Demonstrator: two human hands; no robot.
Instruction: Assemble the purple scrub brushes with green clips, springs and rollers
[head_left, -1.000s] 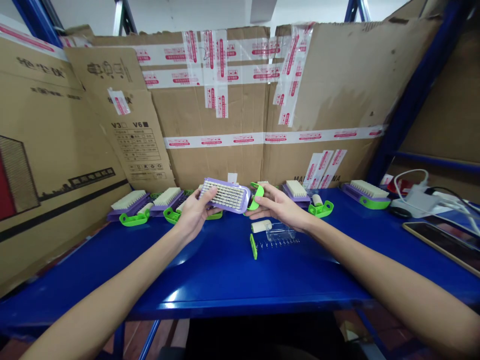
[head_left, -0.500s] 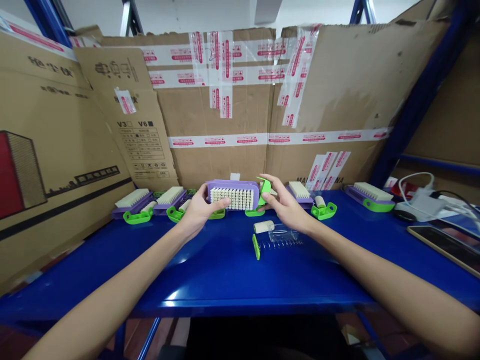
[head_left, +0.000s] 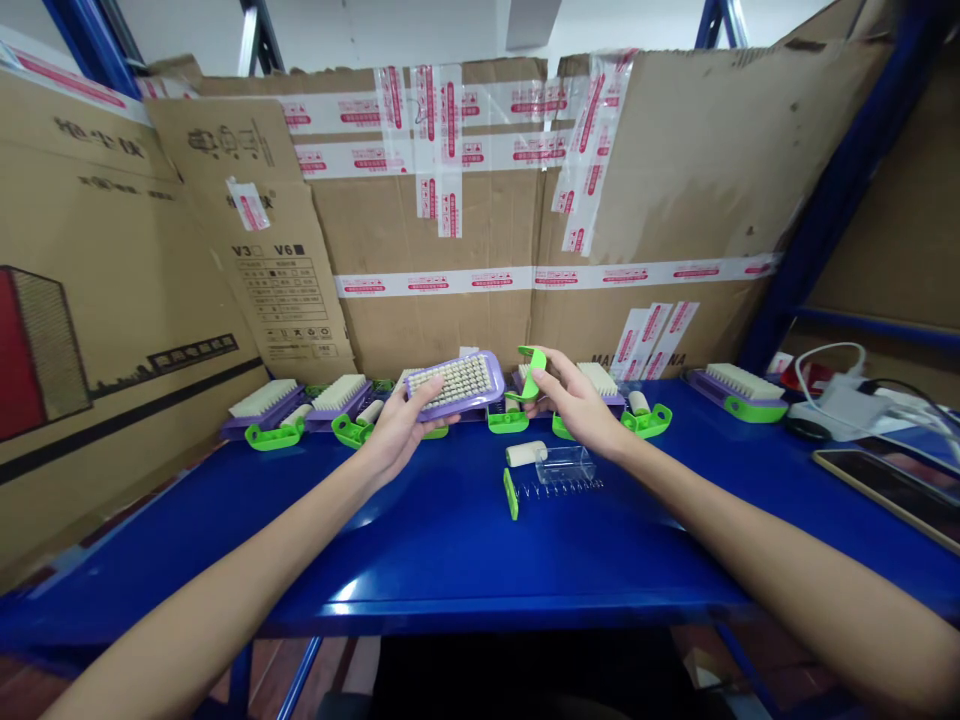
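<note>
My left hand (head_left: 401, 428) is closed around one end of a purple brush (head_left: 459, 385), its cream bristles facing up toward me. Between the thumb and fingers of my right hand (head_left: 574, 398) is a curved green plastic end piece (head_left: 533, 374), held apart from the brush's right end. Below them on the blue table lie a cream roller (head_left: 526, 454), a clear plastic box (head_left: 566, 464), a metal spring (head_left: 562, 490) and a small green cap (head_left: 511, 494).
A row of purple brushes (head_left: 339, 390) with green end pieces (head_left: 274, 437) runs along the cardboard wall (head_left: 442, 330). One more brush (head_left: 742, 382) sits at the right. Beyond it are a white adapter with cables (head_left: 836, 408) and a phone (head_left: 892, 492) on the blue table (head_left: 420, 560).
The green end piece has come away from the brush's right end and turned in my right hand. My left hand has tilted the brush, bristles now more upward.
</note>
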